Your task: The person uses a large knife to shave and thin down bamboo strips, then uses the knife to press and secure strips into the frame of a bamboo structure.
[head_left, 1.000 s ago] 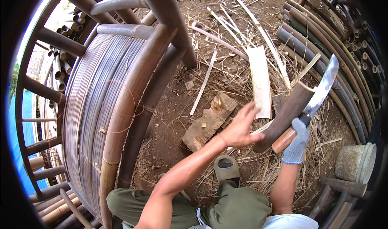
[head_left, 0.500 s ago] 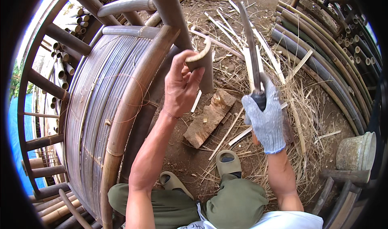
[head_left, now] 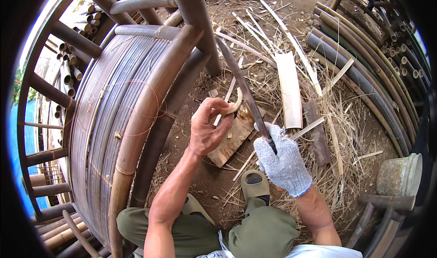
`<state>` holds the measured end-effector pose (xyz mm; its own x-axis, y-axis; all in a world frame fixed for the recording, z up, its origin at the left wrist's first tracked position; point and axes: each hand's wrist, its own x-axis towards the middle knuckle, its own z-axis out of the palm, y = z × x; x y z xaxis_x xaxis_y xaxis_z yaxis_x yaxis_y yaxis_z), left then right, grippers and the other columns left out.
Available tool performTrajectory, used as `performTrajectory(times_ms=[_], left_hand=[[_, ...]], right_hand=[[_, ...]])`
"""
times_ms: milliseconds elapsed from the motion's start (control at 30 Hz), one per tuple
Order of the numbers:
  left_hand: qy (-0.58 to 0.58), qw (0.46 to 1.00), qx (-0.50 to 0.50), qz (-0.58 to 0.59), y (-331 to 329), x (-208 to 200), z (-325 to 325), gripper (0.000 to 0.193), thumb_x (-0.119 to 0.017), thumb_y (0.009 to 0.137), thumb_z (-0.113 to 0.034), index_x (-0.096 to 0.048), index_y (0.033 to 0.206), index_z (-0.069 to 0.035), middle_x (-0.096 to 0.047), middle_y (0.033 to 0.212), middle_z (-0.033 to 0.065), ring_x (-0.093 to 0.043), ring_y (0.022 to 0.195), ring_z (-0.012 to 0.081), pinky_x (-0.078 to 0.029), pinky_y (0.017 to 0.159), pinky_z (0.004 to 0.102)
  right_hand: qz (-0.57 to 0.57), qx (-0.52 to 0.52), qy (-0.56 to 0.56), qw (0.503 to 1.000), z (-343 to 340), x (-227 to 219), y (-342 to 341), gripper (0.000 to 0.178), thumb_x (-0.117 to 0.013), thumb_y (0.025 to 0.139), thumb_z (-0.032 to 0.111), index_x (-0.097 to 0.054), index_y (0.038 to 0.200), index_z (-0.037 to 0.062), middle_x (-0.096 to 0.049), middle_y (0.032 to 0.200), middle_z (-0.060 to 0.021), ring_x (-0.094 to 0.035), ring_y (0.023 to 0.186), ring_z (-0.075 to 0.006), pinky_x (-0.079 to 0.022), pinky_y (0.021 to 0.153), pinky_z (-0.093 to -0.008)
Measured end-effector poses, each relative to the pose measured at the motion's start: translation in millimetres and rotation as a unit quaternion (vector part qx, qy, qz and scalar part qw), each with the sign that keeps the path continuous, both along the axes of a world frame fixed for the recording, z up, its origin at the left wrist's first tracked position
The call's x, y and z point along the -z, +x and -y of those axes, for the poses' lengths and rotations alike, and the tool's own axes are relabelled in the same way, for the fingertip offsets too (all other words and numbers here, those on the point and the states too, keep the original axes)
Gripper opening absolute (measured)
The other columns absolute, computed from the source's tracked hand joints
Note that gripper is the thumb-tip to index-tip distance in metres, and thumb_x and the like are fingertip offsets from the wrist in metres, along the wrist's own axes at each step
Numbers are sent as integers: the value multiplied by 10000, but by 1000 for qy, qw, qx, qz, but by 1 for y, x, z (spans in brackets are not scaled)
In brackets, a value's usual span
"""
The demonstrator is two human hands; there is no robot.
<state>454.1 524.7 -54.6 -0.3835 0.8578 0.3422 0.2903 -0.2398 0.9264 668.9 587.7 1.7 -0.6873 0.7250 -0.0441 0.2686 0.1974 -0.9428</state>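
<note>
My bare left hand [head_left: 208, 126] grips a split bamboo piece [head_left: 236, 104] by its upper end; its curved, pale cut rim faces up. Most of that piece is hidden behind the hand and the blade. My right hand [head_left: 286, 163], in a grey knitted glove, is closed round the dark handle of a machete [head_left: 249, 94]. The long dark blade slants up and to the left, passing close beside the bamboo rim; whether they touch I cannot tell. Below the bamboo lies a rough wooden block [head_left: 223, 152] on the ground.
A large bamboo bench [head_left: 125, 117] fills the left side. Right of the block lies a pale bamboo slat [head_left: 289, 91], among shavings and strips [head_left: 339, 121]. Long bamboo poles [head_left: 364, 71] are stacked at right, with a dirty white bucket [head_left: 400, 172] nearer.
My left hand has come down with the bamboo piece, towards the wooden block. The machete has swung left, from nearly upright to slanting beside the bamboo's rim, as my right hand moved down and left.
</note>
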Motion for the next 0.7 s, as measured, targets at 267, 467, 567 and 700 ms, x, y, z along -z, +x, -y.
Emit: performTrajectory(times_ms=[267, 467, 567, 700], left_hand=[[-15, 996, 4, -87, 4, -1, 5, 298, -701, 837, 107, -638, 1103, -15, -621, 1024, 90, -678, 984, 182, -592, 885, 318], [-40, 994, 3, -106, 4, -1, 8, 300, -680, 843, 136, -644, 1106, -3, -604, 1038, 84, -677, 1005, 182, -606, 925, 325], [-32, 993, 3, -111, 3, 0, 8, 299, -679, 839, 142, -647, 1100, -1, -602, 1037, 82, -678, 999, 179, -607, 920, 320], [-31, 993, 4, -114, 3, -1, 8, 304, -677, 833, 151, -653, 1098, 5, -601, 1036, 82, -679, 984, 174, -606, 911, 310]], right_hand=[[7, -44, 70, 997, 5, 4, -8, 434, -614, 988, 253, -567, 1278, -67, -675, 1019, -304, -687, 941, -450, -552, 807, -476], [36, -50, 52, 997, 4, -1, -8, 443, -618, 987, 263, -570, 1279, -67, -669, 1063, -313, -683, 983, -446, -554, 838, -470], [37, -50, 43, 997, 4, 0, -8, 444, -620, 987, 264, -569, 1280, -65, -671, 1065, -309, -687, 978, -445, -556, 835, -472], [38, -48, 74, 995, 5, -1, -9, 436, -622, 986, 258, -572, 1278, -62, -678, 1047, -298, -691, 944, -446, -563, 818, -471]])
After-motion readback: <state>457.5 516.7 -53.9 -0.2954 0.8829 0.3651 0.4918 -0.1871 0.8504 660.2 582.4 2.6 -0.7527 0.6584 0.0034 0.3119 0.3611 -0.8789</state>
